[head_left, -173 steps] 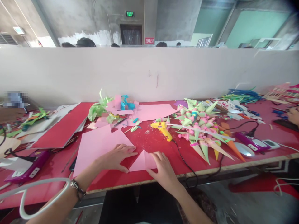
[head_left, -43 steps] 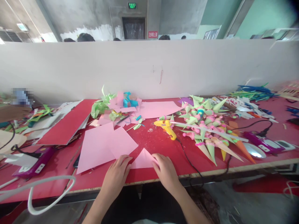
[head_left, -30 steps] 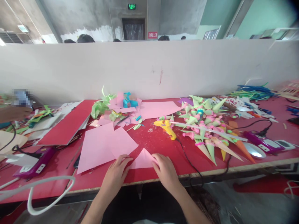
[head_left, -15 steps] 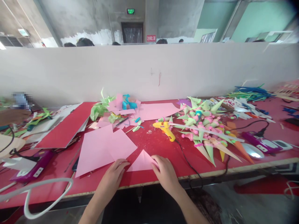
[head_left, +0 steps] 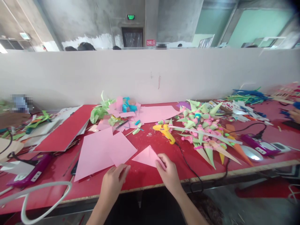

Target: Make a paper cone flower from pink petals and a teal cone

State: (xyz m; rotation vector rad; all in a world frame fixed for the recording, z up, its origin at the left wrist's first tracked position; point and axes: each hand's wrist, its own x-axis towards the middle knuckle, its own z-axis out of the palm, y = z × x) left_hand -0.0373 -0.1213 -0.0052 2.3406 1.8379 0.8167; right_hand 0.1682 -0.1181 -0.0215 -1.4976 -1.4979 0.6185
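My right hand point(head_left: 168, 172) grips the right corner of a folded pink sheet of paper point(head_left: 148, 155), thumb on top. The paper is a triangle with a crease running from its peak, and its right edge is curled up at the fingers. My left hand point(head_left: 114, 179) hovers by the table's front edge, left of the triangle and apart from it. Its fingers are loosely bent with a gap at the thumb, and nothing shows in them. Larger flat pink sheets point(head_left: 100, 153) lie just beyond the left hand.
A yellow glue gun point(head_left: 165, 131) lies ahead, its cord trailing to the front edge. Right of it is a pile of paper cones with pink trim point(head_left: 206, 125). Purple power strips point(head_left: 35, 170) point(head_left: 260, 145) flank the workspace. Paper scraps point(head_left: 122, 112) lie behind. Another person's hand point(head_left: 295, 115) shows at far right.
The right hand has lifted and turned the pink triangle, moving it slightly right. My left hand has drawn back from the paper's left corner. Another person's hand has appeared at far right.
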